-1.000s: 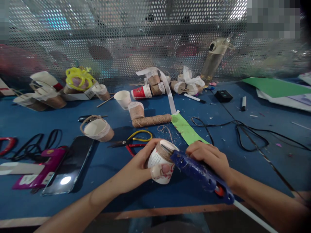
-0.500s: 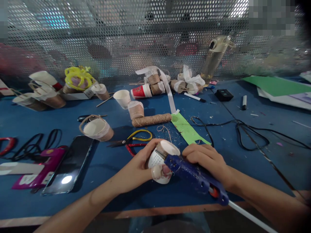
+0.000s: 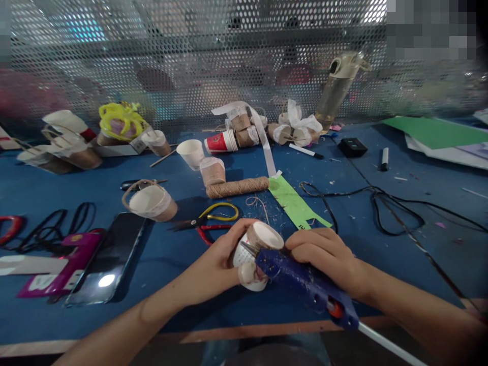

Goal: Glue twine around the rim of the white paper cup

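Note:
My left hand (image 3: pixel 215 262) is wrapped round a white paper cup (image 3: pixel 254 251) with a band of brown twine near its rim, held tilted just above the blue table (image 3: pixel 267 168). My right hand (image 3: pixel 324 254) grips a blue glue gun (image 3: pixel 301 282), its metal nozzle touching the cup's side below the twine band. A white glue stick pokes out of the gun's back toward the lower right.
Scissors (image 3: pixel 208 218) lie just beyond the cup, with a twine roll (image 3: pixel 238 188), a green paper strip (image 3: pixel 293 203) and several decorated cups behind. A phone (image 3: pixel 109 256) and pink case lie left; black cable (image 3: pixel 381 203) loops right. A perforated metal screen closes the back.
The glue gun and my right hand have shifted a little left and down along the cup. The cup has tilted slightly in my left hand.

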Tool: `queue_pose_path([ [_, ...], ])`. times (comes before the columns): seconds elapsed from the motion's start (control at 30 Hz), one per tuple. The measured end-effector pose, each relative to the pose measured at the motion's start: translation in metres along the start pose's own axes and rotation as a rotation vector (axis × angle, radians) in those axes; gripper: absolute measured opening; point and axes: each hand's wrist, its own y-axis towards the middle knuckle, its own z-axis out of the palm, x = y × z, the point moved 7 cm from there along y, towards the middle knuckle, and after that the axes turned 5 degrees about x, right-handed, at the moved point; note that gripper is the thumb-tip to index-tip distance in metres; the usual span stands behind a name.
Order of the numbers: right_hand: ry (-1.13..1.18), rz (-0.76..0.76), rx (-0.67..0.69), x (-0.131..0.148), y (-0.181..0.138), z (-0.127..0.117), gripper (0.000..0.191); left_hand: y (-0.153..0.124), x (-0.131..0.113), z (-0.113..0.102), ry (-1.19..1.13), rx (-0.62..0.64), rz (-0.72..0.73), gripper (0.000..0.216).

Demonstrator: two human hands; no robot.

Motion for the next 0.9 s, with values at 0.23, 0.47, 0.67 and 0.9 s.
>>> queue_pose_path([
  [0.23, -0.032, -0.019, -0.002, 0.002, 0.002, -0.001, 0.031, 0.0, 0.004, 0.0, -0.044, 0.015, -0.008, 0.054],
  [0.47, -0.03, 0.016, 0.004, 0.004, 0.004, -0.005, 0.029, 0.0, 0.0, -0.004, -0.009, -0.037, 0.016, 0.053],
  [0.67, 0.012, 0.052, -0.043, -0.002, 0.0, -0.007, 0.023, -0.001, 0.002, -0.005, -0.074, -0.055, 0.001, 0.047],
  [0.9, 0.147, 0.095, -0.093, -0.01, -0.003, -0.006, 0.007, -0.002, 0.01, -0.005, -0.156, -0.074, -0.033, 0.044],
])
